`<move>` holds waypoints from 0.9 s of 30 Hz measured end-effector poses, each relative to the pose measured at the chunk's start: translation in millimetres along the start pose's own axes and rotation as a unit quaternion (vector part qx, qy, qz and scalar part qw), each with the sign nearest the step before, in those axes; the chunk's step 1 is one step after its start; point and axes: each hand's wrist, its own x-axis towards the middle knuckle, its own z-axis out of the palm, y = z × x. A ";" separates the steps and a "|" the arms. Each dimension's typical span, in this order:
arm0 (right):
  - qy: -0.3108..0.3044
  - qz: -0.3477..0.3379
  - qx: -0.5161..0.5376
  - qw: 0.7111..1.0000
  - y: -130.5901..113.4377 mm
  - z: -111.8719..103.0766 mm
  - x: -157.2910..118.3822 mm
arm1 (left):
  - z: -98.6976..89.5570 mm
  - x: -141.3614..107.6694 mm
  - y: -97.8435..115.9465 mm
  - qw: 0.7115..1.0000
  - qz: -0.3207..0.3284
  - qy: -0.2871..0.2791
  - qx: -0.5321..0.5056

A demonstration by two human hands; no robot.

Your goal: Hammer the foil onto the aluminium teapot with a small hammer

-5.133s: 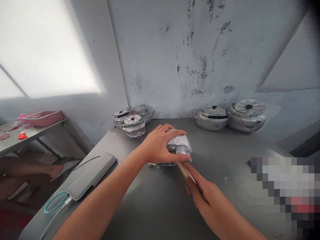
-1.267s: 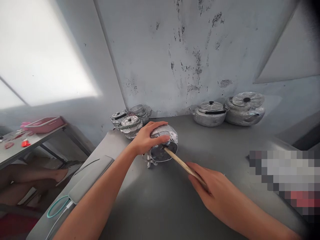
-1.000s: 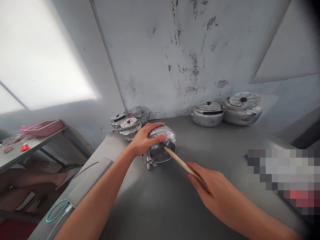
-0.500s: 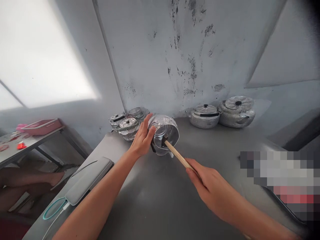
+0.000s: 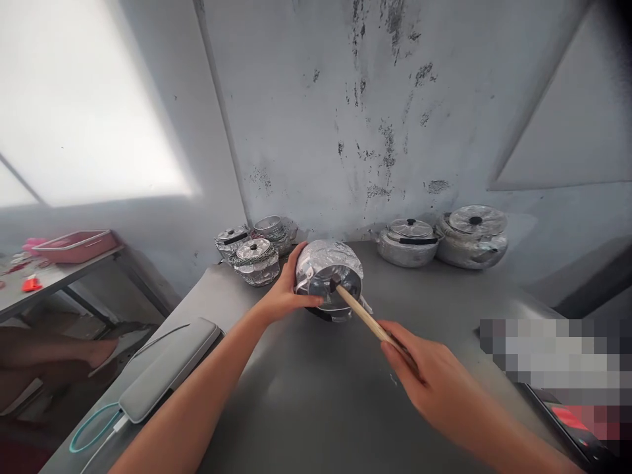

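Note:
A silver metal pot lies tipped on its side on the grey table, mouth facing me, with a dark handle low on it. My left hand grips its left side, thumb across the rim and fingers around the outside. In my right hand is a hammer, held by its pale wooden handle. The dark hammer head is within the pot's mouth; whether it touches the inner wall I cannot tell.
Several small lidded pots stand back left, and two larger pots by the stained wall. A grey case with a cable lies at left. A pink basket sits on another table; someone's leg shows below. A blurred-out object lies right.
My left hand has gone from lying against the pot to gripping its rim, the thumb now lower. The pot appears turned, its mouth rotated, and the hammer still points into it.

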 end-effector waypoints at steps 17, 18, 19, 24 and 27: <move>0.212 -0.021 -0.102 0.972 -13.0 -21.3 -3.2 | 27.9 -8.3 43.7 0.925 -0.316 -0.131 -0.166; 0.206 -0.005 -0.093 0.974 -14.5 -22.2 -3.7 | 29.7 -9.8 47.1 0.926 -0.309 -0.146 -0.159; 0.203 0.012 -0.085 0.975 -15.7 -23.1 -3.9 | 30.4 -11.0 49.8 0.926 -0.304 -0.162 -0.157; 0.222 0.040 -0.074 0.971 -17.8 -26.3 -2.9 | 22.6 -13.2 50.7 0.906 -0.286 -0.252 -0.184; 0.210 0.071 -0.064 0.973 -16.4 -25.8 -2.3 | 17.4 -13.8 46.7 0.898 -0.270 -0.284 -0.198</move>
